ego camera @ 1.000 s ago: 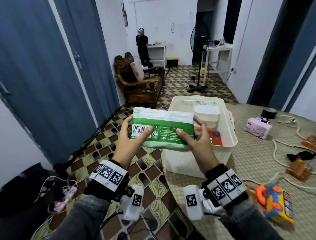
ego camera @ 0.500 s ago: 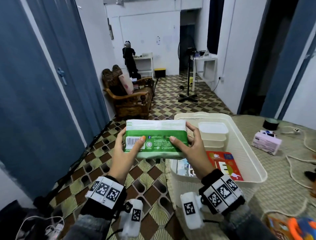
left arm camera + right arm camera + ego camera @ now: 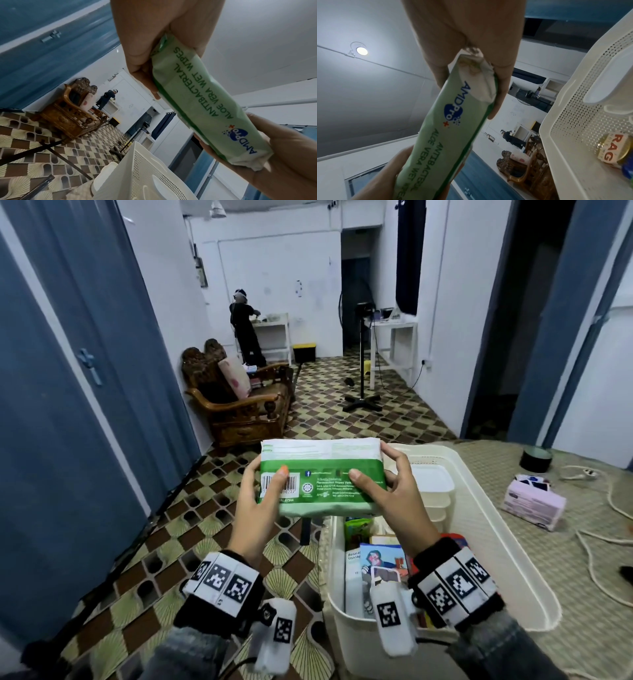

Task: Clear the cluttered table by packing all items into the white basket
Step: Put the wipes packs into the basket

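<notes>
Wipes pack [image 3: 322,474] nearer white basket [image 3: 493,542] rim, both hands gripping

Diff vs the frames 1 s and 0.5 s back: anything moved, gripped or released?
Nothing gripped or released: left hand and right hand still hold the green wet-wipes pack by its ends, level, beside the white perforated plastic basket. The camera tilted up and drew nearer the basket, showing more of its contents. The pink box stays on the table.

White basket [image 3: 486,529] open on top; stacked containers [image 3: 432,486] fill far end, books [image 3: 380,563] (upright, packed) near end; middle floor hidden behind right hand [image 3: 399,501].
</notes>
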Motion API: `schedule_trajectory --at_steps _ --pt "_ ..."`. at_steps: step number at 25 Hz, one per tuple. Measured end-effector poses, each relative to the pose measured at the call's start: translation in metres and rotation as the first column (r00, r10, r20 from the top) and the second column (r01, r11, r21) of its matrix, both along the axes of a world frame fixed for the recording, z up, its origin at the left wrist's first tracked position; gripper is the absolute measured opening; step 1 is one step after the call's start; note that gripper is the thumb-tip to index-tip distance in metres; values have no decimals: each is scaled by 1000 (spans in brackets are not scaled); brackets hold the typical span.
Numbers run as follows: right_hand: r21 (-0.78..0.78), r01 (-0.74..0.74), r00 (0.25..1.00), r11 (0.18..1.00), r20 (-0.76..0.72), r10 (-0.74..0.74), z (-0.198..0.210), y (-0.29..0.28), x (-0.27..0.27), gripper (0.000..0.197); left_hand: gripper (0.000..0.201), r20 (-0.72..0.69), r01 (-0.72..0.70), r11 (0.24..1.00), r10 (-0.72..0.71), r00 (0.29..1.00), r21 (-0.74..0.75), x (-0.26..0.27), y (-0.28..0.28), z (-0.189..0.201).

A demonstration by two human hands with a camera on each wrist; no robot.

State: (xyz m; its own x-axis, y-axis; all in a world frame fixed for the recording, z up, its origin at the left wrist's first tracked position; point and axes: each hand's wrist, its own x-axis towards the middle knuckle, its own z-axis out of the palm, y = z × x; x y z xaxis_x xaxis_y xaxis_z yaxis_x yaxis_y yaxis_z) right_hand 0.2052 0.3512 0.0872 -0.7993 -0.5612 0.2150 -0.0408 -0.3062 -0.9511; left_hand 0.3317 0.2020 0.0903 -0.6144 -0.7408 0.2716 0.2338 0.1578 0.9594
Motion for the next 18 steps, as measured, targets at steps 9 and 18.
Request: schedule_trajectory --at_steps 9,18 --pt "-7 201 980 980 13 -201 -2 -16 -73 59 36 -2 220 969 -221 975 109 -110 -44 -4" --pt "-31 611 792 791 9 -611 -4 -48 -127 60 37 21 607 790 -610 792 87 -233 -89 0"
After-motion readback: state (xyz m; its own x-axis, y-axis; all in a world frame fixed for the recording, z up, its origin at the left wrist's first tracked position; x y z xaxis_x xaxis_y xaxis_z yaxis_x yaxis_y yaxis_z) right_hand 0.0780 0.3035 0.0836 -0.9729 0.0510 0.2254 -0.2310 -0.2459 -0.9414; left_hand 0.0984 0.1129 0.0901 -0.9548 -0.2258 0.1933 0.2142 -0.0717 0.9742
